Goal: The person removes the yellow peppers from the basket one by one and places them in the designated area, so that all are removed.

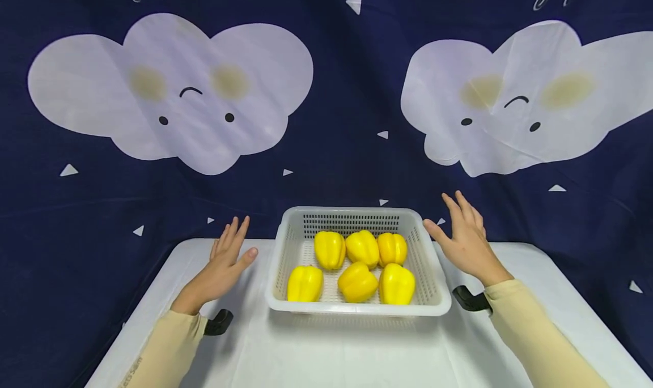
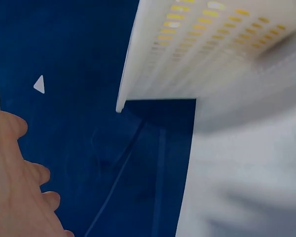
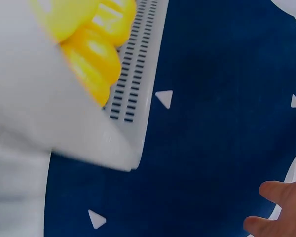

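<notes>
A white plastic basket (image 1: 357, 308) with slotted walls stands on the table, and several yellow bell peppers (image 1: 329, 250) lie inside it in two rows. To its left my left hand (image 1: 219, 272) is held up with straight, spread fingers, apart from the basket wall. My right hand (image 1: 466, 243) is raised by the right rim, fingers extended and nothing in them. In the left wrist view the basket's side (image 2: 187, 54) shows yellow through its slots, beyond the fingers. The right wrist view has the peppers (image 3: 93, 59) and a basket corner, with two fingertips at the lower right.
The table (image 1: 357, 354) is covered in white and has rounded far corners. Behind it hangs a dark blue cloth (image 1: 347, 167) printed with clouds and small white triangles. A black strap piece (image 1: 218, 322) sits at the left wrist, another (image 1: 470, 298) at the right.
</notes>
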`<act>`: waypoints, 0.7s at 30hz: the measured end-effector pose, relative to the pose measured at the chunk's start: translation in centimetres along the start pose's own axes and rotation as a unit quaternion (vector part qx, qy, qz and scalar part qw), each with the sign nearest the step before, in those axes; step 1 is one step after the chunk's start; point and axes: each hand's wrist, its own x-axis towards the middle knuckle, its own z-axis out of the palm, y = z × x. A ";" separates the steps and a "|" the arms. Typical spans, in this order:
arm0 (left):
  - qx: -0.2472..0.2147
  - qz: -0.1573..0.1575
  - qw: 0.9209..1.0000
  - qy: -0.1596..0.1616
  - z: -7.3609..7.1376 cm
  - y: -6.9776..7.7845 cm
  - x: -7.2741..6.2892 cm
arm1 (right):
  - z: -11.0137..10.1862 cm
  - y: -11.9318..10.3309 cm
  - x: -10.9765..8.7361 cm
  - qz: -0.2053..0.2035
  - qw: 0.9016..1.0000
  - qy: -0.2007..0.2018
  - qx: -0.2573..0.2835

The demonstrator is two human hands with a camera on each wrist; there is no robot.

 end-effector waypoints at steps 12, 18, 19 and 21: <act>-0.064 -0.003 0.998 0.005 2.4 0.5 0.0 | 1.5 -1.2 1.6 0.016 0.995 -0.037 0.090; -0.092 0.002 0.996 0.015 3.9 0.6 -0.2 | 2.8 -1.4 2.3 0.050 0.984 -0.078 0.152; -0.095 0.005 0.995 0.018 4.2 0.7 -0.3 | 3.0 -1.5 2.5 0.055 0.981 -0.086 0.162; -0.105 0.009 0.994 0.023 4.6 0.9 -0.4 | 3.4 -1.5 2.7 0.066 0.977 -0.103 0.177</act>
